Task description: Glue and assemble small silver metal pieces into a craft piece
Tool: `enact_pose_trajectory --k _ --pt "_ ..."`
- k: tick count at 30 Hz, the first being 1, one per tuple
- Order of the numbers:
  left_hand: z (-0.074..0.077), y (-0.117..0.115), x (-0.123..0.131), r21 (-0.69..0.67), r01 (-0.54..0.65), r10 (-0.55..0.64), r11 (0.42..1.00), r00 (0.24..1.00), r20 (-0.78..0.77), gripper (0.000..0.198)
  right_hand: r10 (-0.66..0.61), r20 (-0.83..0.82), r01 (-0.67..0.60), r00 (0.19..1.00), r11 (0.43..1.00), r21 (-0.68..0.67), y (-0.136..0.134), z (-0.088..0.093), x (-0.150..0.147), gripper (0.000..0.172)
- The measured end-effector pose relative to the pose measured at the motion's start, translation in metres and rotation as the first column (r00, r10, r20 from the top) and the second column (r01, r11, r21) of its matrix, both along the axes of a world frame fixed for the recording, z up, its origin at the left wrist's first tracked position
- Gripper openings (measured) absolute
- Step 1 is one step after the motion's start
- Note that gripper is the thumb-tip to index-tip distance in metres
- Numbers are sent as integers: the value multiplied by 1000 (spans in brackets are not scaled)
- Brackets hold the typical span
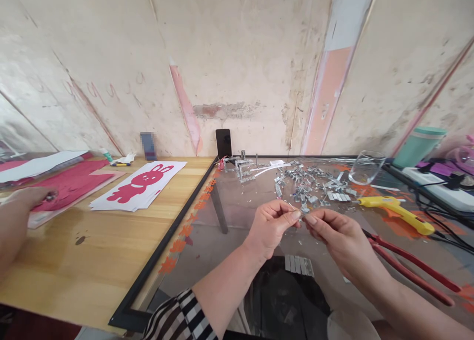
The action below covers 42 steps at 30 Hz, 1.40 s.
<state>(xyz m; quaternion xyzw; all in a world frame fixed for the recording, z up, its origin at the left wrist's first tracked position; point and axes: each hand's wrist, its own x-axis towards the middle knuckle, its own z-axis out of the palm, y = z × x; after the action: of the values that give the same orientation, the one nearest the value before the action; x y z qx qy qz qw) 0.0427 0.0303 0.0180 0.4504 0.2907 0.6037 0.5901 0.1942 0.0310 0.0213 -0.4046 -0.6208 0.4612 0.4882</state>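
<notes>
My left hand [272, 227] is closed in a pinch, thumb against forefinger. My right hand [337, 237] pinches too, its fingertips almost meeting those of the left. Between them shows a bit of a small silvery metal piece [303, 212], mostly hidden by the fingers. Just beyond lies a scattered heap of small bent metal pieces [301, 184] on the glass tabletop [237, 251]. A flat segmented metal strip [299, 266] rests on the glass nearer to me, below my hands. Red-handled pliers [411, 268] lie beside my right hand, their head partly hidden.
To the right are a yellow glue gun [400, 212], a drinking glass [366, 168], a power strip [440, 189] with cables and a green tumbler [418, 147]. A phone [223, 143] leans on the wall. At left, another person's hand [35, 198] touches red sheets [77, 179] near rabbit-printed paper [138, 186].
</notes>
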Motion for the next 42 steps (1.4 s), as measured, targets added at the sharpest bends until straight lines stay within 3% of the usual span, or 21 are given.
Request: enact_pose_trajectory --k 2,3,5,7,9,10,12,14,16,19,23,32,34,38,40,42 --pt "-1 1 -2 13 2 -2 1000 1000 -31 22 96 -198 -141 975 964 -227 2 -2 -2 31" --pt "-1 2 -2 13 4 -4 1000 999 -40 22 124 -247 -194 961 940 -282 4 -3 -2 33" --pt "-1 3 -3 0 12 -12 1000 999 -46 22 143 -182 -191 973 940 -283 9 -3 2 34" --pt "0 4 -4 -36 18 -19 999 999 -33 22 105 28 -100 994 985 -139 12 -1 9 30" --pt "1 5 -4 -85 12 -13 996 1000 -3 23 -25 241 -18 970 984 174 15 2 18 24" --pt "1 5 -4 -112 8 -6 994 1000 17 23 -124 310 -2 943 926 377 16 3 22 22" --pt "3 4 -4 -168 9 1 986 998 59 26 -330 365 -48 871 681 730 17 5 28 25" --pt "4 3 -3 -212 29 -8 977 995 96 29 -477 385 -162 790 443 882 19 5 30 27" --pt "4 2 -2 -240 51 -21 969 992 128 30 -552 414 -256 724 342 904 19 5 29 25" --pt "4 1 -1 -268 73 -27 961 985 172 30 -588 433 -318 683 295 901 19 4 27 20" --pt "2 2 0 -300 112 -44 947 973 225 30 -565 465 -350 682 307 885 19 3 28 24" --pt "-1 0 2 -249 115 -72 962 982 177 25 -487 392 -253 781 328 910 17 -2 23 16" --pt "0 -1 2 -235 115 -75 965 983 170 24 -469 359 -186 807 376 908 13 -2 17 14" --pt "0 0 1 -213 113 -83 971 986 146 23 -400 320 -63 859 537 841 8 -2 7 12" --pt "-1 2 -1 -209 102 -79 973 990 113 24 -341 342 -69 876 613 787 10 -1 9 12" --pt "-2 4 -4 -198 85 -74 976 996 58 25 -238 439 -166 867 693 702 15 1 15 10"
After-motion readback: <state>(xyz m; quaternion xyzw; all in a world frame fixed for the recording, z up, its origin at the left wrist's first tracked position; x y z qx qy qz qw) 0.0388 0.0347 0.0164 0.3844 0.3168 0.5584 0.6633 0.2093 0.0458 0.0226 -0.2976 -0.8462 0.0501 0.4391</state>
